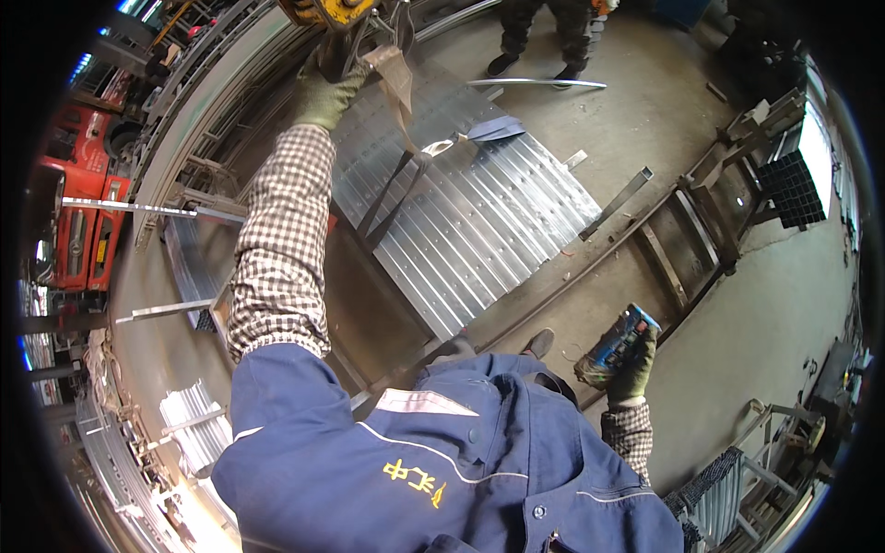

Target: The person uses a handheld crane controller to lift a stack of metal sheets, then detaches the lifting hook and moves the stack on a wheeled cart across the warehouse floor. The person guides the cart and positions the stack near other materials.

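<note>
My left hand (327, 90), in a green work glove, is raised at the top and closed on the dark metal crane hook (355, 44) under a yellow hook block (330, 11). Its fingers are partly hidden. Beside it, a worn lifting sling (395, 81) hangs from the hook toward a stack of ribbed galvanized metal sheets (479, 226). A dark length of webbing (392, 198) crosses the stack, and a blue-grey strap end (498, 129) lies at its far edge. Low on the right, my gloved right hand (632, 376) holds a blue and black handheld remote control (613, 348).
Another person's legs (544, 37) stand beyond the sheets, near a long thin metal strip (539, 83). A steel frame (664, 263) runs along the right, with bundled square tubes (797, 175) farther off. Red machinery (83, 212) stands at the left.
</note>
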`<state>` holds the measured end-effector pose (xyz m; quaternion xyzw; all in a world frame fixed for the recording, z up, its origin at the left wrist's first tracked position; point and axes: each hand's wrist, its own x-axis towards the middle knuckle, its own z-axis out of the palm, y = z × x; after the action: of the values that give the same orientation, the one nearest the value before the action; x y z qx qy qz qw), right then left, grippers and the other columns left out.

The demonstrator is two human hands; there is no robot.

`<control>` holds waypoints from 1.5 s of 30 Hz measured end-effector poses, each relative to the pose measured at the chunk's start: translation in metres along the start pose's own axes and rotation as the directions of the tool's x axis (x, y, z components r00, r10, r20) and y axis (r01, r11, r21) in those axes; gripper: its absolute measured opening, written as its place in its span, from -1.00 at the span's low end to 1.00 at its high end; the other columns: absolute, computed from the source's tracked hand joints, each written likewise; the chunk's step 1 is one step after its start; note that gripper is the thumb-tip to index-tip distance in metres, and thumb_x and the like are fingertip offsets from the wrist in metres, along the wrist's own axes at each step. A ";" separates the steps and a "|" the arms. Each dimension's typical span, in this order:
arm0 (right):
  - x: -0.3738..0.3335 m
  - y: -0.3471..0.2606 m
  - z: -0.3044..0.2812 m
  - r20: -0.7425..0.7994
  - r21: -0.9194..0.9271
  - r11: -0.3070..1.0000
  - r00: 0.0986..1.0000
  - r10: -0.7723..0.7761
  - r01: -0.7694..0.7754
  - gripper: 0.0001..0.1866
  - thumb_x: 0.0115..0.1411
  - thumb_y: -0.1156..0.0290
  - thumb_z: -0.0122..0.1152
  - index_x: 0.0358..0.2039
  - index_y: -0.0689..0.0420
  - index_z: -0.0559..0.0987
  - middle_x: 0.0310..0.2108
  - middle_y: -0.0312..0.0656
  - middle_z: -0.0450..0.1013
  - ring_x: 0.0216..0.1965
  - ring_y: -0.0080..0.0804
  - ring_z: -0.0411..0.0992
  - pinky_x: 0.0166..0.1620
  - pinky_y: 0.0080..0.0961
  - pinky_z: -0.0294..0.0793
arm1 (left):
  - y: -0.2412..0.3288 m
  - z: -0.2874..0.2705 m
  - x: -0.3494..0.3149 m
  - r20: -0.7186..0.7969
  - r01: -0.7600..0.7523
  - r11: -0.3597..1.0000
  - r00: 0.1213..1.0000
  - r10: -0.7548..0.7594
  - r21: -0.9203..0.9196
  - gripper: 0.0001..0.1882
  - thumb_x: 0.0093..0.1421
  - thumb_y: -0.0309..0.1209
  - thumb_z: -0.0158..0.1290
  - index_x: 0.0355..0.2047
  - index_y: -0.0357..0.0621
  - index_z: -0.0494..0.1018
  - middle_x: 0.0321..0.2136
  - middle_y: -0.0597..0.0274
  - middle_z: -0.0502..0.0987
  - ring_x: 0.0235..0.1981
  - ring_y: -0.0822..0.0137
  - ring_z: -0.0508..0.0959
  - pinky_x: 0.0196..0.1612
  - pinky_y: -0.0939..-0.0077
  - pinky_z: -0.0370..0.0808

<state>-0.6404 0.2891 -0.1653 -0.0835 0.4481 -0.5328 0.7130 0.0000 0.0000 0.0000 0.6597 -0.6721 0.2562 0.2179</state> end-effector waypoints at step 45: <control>0.025 0.079 -0.021 -0.240 0.074 0.895 0.863 0.444 -0.440 -0.39 0.42 -0.20 0.06 0.17 0.05 0.54 -0.09 -0.26 0.61 -0.16 -0.37 0.60 -0.02 -0.33 0.64 | 0.052 0.211 -0.409 0.573 0.845 0.264 -0.060 -0.817 0.465 -0.17 0.13 0.06 0.28 0.21 -0.35 0.39 0.10 -0.26 0.56 0.17 -0.12 0.55 0.25 0.10 0.45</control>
<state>-0.6007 0.3089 -0.2383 0.0955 0.5372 -0.3652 0.7542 -0.0282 0.1835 -0.4247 0.9592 -0.1529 -0.2336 0.0452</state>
